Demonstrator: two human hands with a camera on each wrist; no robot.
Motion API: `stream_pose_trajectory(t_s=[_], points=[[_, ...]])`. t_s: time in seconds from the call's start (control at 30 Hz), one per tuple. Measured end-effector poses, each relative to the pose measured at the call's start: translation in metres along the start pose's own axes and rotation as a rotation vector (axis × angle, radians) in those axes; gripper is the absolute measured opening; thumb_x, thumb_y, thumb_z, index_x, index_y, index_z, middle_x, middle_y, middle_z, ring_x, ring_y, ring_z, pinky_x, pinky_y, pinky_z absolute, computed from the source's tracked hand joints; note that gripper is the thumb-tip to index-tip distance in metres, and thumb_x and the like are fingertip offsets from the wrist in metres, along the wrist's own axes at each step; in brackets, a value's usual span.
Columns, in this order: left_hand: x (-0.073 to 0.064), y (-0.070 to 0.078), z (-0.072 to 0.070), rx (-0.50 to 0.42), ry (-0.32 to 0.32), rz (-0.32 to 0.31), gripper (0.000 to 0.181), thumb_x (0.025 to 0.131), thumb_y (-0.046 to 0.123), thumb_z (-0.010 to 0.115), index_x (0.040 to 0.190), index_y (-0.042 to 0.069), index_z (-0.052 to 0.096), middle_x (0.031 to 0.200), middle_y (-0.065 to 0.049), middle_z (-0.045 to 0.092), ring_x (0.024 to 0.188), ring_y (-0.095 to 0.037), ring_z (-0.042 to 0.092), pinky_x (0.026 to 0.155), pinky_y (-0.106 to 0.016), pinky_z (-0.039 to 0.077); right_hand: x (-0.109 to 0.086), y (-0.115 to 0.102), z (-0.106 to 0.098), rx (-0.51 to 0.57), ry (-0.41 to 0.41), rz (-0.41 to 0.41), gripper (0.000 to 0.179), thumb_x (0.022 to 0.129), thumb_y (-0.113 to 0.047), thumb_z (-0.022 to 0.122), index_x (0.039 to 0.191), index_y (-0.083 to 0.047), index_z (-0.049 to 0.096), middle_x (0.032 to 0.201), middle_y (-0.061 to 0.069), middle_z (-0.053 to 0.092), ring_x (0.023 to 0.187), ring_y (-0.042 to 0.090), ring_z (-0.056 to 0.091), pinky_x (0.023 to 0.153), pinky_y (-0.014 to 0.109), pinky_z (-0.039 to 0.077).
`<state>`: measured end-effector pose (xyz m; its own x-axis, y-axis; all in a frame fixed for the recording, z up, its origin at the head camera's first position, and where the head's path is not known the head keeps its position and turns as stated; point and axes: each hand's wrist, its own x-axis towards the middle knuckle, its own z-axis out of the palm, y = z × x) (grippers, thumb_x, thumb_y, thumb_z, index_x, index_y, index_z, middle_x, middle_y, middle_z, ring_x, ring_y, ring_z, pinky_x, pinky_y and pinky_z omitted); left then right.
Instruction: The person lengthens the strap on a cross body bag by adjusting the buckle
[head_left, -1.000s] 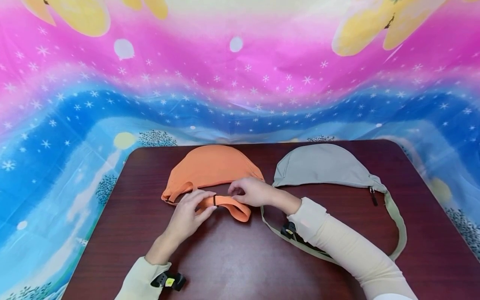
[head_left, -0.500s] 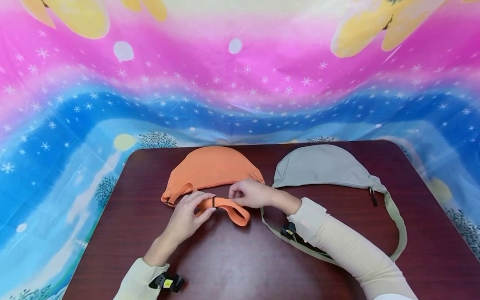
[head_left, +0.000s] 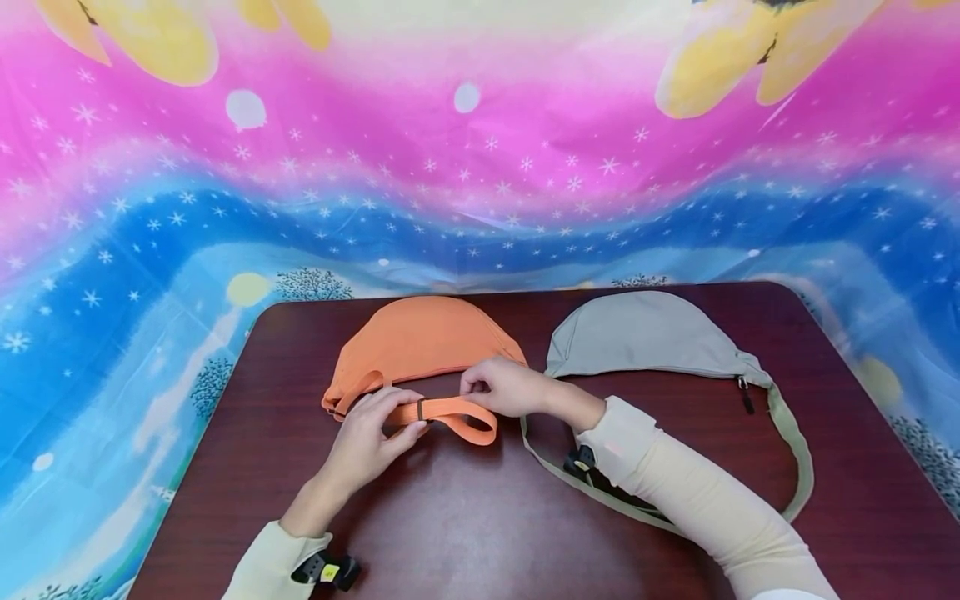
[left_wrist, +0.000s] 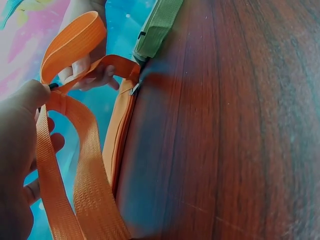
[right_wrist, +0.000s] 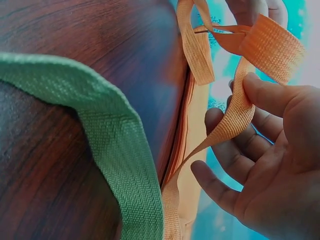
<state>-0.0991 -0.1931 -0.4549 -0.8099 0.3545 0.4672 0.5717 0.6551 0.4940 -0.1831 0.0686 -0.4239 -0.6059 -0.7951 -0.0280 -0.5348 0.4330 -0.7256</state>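
An orange crescent-shaped waist bag lies on the table, its strap lifted in front of it in a loop. At the strap's dark slider buckle, my left hand pinches the webbing between thumb and fingers; the left wrist view shows the thumb beside the slider. My right hand holds the strap nearer the bag's right end. In the right wrist view, the right thumb presses the orange webbing against the index finger, with the other fingers loosely bent.
A grey-green waist bag lies to the right, its strap looping forward beneath my right forearm. A black zip pull hangs from it. The dark wooden table ends at a patterned cloth backdrop.
Both hands keep their hold on the orange strap. The slider has shifted slightly left and down with the left hand, and the loop looks more stretched sideways.
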Motion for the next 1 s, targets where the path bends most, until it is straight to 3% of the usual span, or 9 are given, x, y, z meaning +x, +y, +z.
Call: stream_pose_trajectory(t_s=[0.43,0.63,0.83,1.0], points=[[-0.001,-0.003,-0.001,0.037,0.069,0.048,0.036,0.080,0.019,0.086,0.112,0.014,0.070,0.104,0.003,0.070,0.086,-0.017,0.061,0.076,-0.039,0.050,-0.011,0.009,-0.009,-0.056,0.048,0.067,0.015,0.098,-0.013,0.069,0.085,-0.019,0.070,0.077,-0.009,0.058,0.069,0.009,0.049,0.068,0.027,0.042],[-0.003,-0.004,-0.007,0.052,0.068,0.019,0.038,0.079,0.019,0.087,0.112,0.016,0.070,0.103,0.003,0.069,0.085,-0.015,0.059,0.072,-0.037,0.049,-0.020,0.014,-0.018,-0.047,0.069,0.106,0.010,0.097,-0.020,0.072,0.087,-0.019,0.072,0.077,-0.009,0.061,0.067,0.010,0.050,0.065,0.027,0.044],[-0.003,-0.006,-0.012,0.046,0.070,0.003,0.039,0.078,0.018,0.088,0.112,0.015,0.070,0.102,0.003,0.070,0.086,-0.017,0.060,0.075,-0.041,0.051,-0.031,0.020,-0.027,-0.013,0.091,0.114,0.012,0.098,-0.017,0.071,0.085,-0.017,0.071,0.065,-0.007,0.053,0.057,0.010,0.047,0.061,0.028,0.042],[-0.005,-0.006,-0.016,0.061,0.076,-0.004,0.040,0.077,0.018,0.089,0.111,0.012,0.070,0.103,-0.001,0.071,0.090,-0.019,0.064,0.077,-0.043,0.055,-0.040,0.027,-0.035,0.022,0.104,0.128,0.013,0.098,-0.016,0.070,0.085,-0.014,0.071,0.066,-0.006,0.048,0.057,0.011,0.040,0.059,0.028,0.037]])
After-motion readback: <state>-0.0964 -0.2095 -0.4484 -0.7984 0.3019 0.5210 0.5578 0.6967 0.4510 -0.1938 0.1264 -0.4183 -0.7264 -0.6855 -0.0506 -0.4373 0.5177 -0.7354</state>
